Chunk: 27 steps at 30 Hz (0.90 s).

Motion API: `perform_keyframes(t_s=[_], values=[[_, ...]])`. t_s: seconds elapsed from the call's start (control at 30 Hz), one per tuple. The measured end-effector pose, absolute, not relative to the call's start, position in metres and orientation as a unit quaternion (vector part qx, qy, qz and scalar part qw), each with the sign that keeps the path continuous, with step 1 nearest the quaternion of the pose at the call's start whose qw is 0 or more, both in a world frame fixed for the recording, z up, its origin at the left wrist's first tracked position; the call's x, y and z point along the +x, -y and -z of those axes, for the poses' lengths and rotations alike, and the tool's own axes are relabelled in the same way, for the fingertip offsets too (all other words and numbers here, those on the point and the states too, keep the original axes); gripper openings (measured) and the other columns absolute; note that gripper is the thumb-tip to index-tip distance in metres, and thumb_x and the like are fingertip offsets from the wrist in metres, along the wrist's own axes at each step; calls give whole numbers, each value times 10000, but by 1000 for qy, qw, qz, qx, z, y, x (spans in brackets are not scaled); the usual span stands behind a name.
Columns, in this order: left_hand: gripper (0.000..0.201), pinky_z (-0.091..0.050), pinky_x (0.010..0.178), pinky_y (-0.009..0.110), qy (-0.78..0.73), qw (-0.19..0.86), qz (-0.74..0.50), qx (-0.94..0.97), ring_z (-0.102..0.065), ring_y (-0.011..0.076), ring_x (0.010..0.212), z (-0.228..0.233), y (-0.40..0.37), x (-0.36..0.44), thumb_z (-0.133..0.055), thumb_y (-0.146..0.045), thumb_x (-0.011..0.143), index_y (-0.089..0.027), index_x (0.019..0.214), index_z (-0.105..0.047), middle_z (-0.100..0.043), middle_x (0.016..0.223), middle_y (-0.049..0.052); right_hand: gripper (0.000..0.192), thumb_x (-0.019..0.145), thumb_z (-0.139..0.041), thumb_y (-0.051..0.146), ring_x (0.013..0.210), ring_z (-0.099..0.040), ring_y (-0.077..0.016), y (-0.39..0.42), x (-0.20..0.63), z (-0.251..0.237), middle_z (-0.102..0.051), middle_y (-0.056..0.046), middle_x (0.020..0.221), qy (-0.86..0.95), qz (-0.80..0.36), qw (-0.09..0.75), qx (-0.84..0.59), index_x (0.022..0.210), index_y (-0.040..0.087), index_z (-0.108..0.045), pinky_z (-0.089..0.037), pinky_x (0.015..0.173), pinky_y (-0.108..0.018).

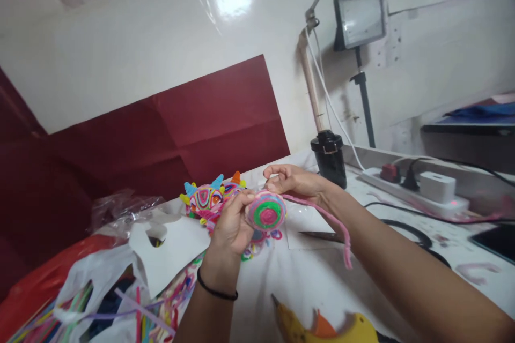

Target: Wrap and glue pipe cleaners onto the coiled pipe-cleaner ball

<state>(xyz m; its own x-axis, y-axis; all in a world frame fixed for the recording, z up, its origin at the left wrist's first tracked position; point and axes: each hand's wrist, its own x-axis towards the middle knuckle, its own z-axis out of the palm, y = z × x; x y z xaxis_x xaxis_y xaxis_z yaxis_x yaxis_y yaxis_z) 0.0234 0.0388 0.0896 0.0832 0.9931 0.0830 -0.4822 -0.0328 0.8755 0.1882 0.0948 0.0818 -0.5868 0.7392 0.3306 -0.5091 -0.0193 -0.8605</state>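
Observation:
My left hand [235, 221] grips a round coil of chenille stems [266, 213] by its left edge, thumb on top. The coil has rings of pink, green, blue and white. At its upper right rim, my right hand [295, 181] has its fingers closed on a pink chenille stem [322, 209], whose loose tail hangs down past the right wrist. Part of the grip is hidden behind the coil. Just behind the left hand lie colourful chenille figures [205, 197] with blue and orange horns.
In front lies a yellow glue gun [298, 326], and scissors [322, 236] rest under the right forearm. Bags of chenille stems [92, 295] fill the left side. A power strip [410, 187], a black pot [330, 158] and a lamp [360, 19] stand at the right.

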Motion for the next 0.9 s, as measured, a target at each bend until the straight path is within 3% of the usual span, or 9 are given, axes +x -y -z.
perform_keyframes(t_s=[0.27,0.67,0.9], values=[[118,-365,458,180,-306,565,-598,479,-454,70,473,-104,-8,26,-691,-160,512,-147,578,-595,-526,515,-43,411,537,-874,116,526,-612,-63,-66,191,-102,-692,38,637,584,-672,448,-80,802,164,-564,-440,516,-154],[73,-284,429,185,-275,555,-573,536,-345,53,424,-109,4,26,-644,-161,531,-150,521,-573,-419,441,-62,375,570,-851,74,499,-594,-62,-48,193,-109,-708,7,636,606,-664,431,-76,830,149,-591,-429,480,-144],[46,-299,445,181,-274,562,-573,530,-392,63,457,-109,7,29,-634,-147,571,-147,565,-589,-482,482,-46,367,594,-839,55,520,-609,-59,-45,198,-112,-716,9,660,608,-660,435,-70,848,148,-592,-441,493,-134]])
